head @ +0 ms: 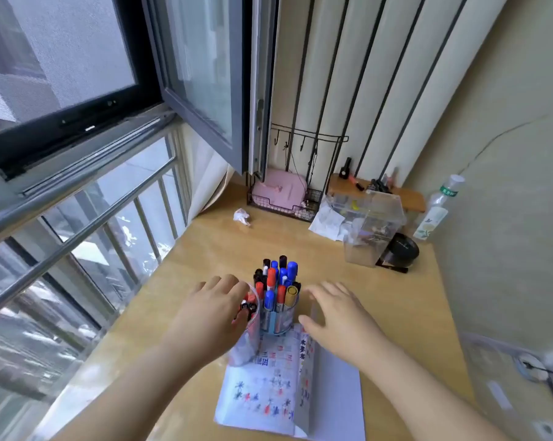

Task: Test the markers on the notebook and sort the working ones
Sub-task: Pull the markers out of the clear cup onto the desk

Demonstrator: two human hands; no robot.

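Markers: notebook full of test scribbles, holder still packed. Left hand grips clear cup; right hand open.

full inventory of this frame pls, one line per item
marker holder: one, clear, desk centre, at the notebook's far edge
markers: many, blue, red, black and one yellow cap, upright in the holder
clear cup: one, left of the holder, holds a few markers
notebook: one, open, white, covered in red and blue test marks, near edge
crumpled paper: one, white, far desk
wire rack: one, black, holds a pink item, against the wall
clear box: one, far right
bottle: one, clear, green label, right wall
desk: one, light wood
left hand: fingers on the clear cup
right hand: open, right of the holder, above the notebook
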